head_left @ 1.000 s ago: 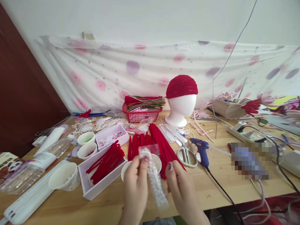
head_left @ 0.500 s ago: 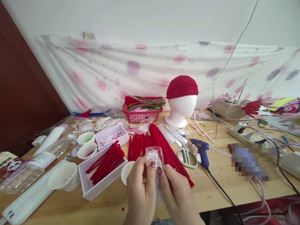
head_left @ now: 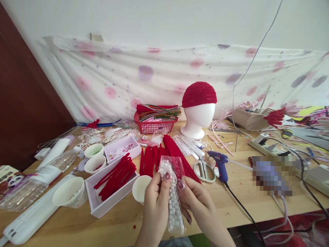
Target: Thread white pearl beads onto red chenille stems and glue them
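Note:
A clear plastic bag of white pearl beads [head_left: 175,212] hangs between my two hands above the table's front edge. My left hand [head_left: 157,202] is closed on the bag's left side, thumb pressed on the beads near the top. My right hand [head_left: 199,202] pinches the right edge of the plastic between thumb and fingers. Behind the bag lie bundles of red fuzzy stems [head_left: 151,159], partly covered by it. A white paper cup [head_left: 140,190] stands just left of my left hand; its inside is pale.
A foam head [head_left: 196,120] wears a red cap [head_left: 199,94]. Right of my hands lie scissors [head_left: 205,171] and a blue glue gun [head_left: 221,166] with a trailing cord. A lilac box [head_left: 95,206] holding red stems, more cups and a red basket [head_left: 155,127] stand left and behind.
The bag is more upright and shows more of its length, with its top plastic spread wider. My right hand has moved slightly right, away from my left.

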Demonstrator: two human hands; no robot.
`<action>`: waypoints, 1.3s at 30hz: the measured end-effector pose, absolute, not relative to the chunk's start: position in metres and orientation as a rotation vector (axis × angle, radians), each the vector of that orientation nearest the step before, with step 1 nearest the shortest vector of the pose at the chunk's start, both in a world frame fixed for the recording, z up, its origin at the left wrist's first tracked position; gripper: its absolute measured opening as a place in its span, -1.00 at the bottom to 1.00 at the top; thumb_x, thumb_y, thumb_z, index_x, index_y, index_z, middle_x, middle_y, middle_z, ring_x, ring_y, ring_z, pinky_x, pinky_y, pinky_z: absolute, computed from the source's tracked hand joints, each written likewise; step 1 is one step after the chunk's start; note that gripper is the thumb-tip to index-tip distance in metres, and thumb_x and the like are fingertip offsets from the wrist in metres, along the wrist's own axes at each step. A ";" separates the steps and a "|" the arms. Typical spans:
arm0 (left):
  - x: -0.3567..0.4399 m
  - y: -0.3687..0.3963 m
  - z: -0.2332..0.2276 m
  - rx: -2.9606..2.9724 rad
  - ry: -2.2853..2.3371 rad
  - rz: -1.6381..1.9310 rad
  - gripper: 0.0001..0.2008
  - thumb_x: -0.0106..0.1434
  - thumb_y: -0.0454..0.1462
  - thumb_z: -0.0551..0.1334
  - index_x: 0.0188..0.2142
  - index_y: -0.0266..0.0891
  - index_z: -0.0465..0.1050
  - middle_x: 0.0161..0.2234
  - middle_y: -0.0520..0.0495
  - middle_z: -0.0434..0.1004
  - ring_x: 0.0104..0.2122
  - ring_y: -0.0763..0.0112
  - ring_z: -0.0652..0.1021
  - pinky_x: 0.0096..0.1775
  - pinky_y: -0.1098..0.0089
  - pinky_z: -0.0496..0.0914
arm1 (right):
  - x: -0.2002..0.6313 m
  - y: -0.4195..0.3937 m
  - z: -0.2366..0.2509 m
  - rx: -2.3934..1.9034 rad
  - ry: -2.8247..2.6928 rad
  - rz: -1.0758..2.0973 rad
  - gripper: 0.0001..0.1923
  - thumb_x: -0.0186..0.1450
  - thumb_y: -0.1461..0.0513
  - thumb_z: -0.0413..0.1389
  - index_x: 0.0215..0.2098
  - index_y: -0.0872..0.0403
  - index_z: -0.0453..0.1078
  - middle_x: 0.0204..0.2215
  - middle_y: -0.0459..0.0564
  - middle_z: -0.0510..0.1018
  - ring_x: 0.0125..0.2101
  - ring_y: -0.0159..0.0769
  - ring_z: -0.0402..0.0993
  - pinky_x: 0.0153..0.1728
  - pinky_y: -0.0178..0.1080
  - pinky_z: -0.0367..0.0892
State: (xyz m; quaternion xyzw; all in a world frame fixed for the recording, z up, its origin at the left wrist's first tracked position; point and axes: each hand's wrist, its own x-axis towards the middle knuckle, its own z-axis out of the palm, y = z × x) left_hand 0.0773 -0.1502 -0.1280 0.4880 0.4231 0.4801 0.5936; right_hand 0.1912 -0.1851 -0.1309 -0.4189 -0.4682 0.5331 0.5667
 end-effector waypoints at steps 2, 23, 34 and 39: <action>0.079 -0.149 -0.129 1.060 0.950 1.100 -0.55 0.25 0.13 0.18 -0.33 -0.22 0.43 -0.45 -0.02 0.50 -0.40 0.35 0.48 -0.40 0.47 0.34 | 0.193 -0.182 -0.132 -0.875 -1.004 1.366 -0.54 0.33 -0.08 0.14 -0.50 0.03 0.15 -0.69 -0.33 0.02 -0.75 -0.56 -0.16 -0.79 -0.45 0.00; 0.087 -0.145 -0.134 1.504 1.204 1.330 -0.73 0.33 -0.10 0.13 -0.44 -0.17 0.34 -0.55 0.06 0.43 -0.52 0.40 0.44 -0.44 0.46 0.33 | 0.187 -0.190 -0.152 -1.365 -1.607 0.203 -0.70 0.49 0.20 -0.14 -0.42 0.02 0.18 -0.61 -0.17 0.30 -0.62 -0.36 0.26 -0.54 -0.29 0.05; 0.083 -0.145 -0.128 1.353 1.100 1.306 -0.74 0.34 -0.07 0.14 -0.36 -0.18 0.40 -0.48 0.02 0.52 -0.45 0.39 0.50 -0.37 0.49 0.36 | 0.195 -0.196 -0.133 -1.446 -1.580 0.509 -0.64 0.50 0.14 -0.18 -0.48 0.00 0.00 -0.60 -0.21 0.21 -0.59 -0.40 0.17 -0.53 -0.31 0.03; 0.082 -0.142 -0.126 1.215 1.046 1.254 -0.60 0.30 0.07 0.16 -0.22 -0.20 0.49 -0.40 -0.02 0.59 -0.40 0.34 0.54 -0.35 0.47 0.39 | 0.207 -0.196 -0.132 -1.379 -1.618 0.676 -0.62 0.51 0.10 -0.18 -0.47 0.01 0.07 -0.55 -0.18 0.27 -0.54 -0.39 0.20 -0.49 -0.31 0.07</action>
